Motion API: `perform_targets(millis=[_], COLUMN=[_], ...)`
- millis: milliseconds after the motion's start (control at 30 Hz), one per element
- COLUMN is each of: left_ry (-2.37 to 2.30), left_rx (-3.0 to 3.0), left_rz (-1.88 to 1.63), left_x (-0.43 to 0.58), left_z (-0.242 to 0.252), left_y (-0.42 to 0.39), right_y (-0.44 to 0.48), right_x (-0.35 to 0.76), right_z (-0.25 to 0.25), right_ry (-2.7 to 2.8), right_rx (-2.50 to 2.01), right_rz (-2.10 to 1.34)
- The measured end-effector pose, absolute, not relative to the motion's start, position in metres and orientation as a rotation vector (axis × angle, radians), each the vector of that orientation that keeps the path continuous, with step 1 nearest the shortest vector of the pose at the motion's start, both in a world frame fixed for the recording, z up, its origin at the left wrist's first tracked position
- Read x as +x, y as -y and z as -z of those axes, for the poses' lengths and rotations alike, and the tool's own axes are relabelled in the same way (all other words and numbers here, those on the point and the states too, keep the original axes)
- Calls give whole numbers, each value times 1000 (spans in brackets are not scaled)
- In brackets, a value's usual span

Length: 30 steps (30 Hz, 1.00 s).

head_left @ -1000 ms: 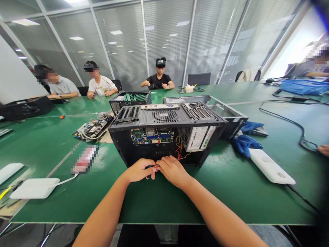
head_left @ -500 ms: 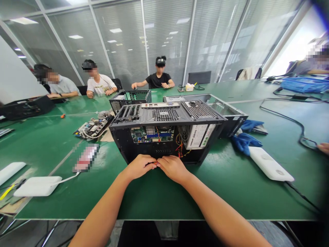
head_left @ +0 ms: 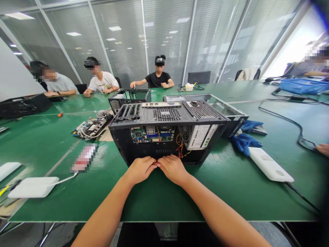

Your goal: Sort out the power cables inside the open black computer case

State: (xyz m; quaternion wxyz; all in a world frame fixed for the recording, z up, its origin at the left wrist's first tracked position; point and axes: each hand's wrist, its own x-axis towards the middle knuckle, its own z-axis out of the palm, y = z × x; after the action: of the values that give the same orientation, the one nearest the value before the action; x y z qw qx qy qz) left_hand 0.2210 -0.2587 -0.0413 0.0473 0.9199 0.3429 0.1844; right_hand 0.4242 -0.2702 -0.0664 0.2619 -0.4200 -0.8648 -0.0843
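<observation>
A black computer case [head_left: 164, 151] stands in front of me with its side open. Inside it show a green motherboard [head_left: 151, 134] and a power supply [head_left: 202, 137] with a white label, and red, yellow and black wires [head_left: 179, 147] hang below that. My left hand [head_left: 142, 168] and my right hand [head_left: 171, 168] meet at the case's near lower edge, fingers curled and thumbs almost touching. A short bit of orange-red cable [head_left: 155, 163] shows pinched between them. My fingertips and the rest of that cable are hidden behind my hands.
Behind the case are another open case [head_left: 231, 116] and blue gloves [head_left: 244, 142]. A white power strip [head_left: 269, 164] lies right; a loose circuit board [head_left: 91, 127], a phone [head_left: 84, 157] and a white power bank [head_left: 33, 187] lie left. Several people sit around the green table [head_left: 231, 192].
My hands stay at the case's lower edge with the cable, shifting only very slightly. The view has turned a little. Across the table, a person in white has brought their hands closer together.
</observation>
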Motion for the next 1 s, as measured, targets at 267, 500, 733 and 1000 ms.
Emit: perform_targets(millis=[267,500,733,1000], left_ry=[-1143,-947,-921,-849], left_rx=[2982,2543,2097,1750], left_rz=[-504,-595,-618,-599], left_x=[227,227,228,225], left_z=[51,42,37,37], left_y=[258,259,259,258], right_y=[273,273,279,283], right_x=[425,428,420,415], right_z=[58,59,59,59], right_ry=[2390,2330,2176,2111], right_rx=[-1252,-1086,-1051,-1083], right_rz=[33,107,121,169])
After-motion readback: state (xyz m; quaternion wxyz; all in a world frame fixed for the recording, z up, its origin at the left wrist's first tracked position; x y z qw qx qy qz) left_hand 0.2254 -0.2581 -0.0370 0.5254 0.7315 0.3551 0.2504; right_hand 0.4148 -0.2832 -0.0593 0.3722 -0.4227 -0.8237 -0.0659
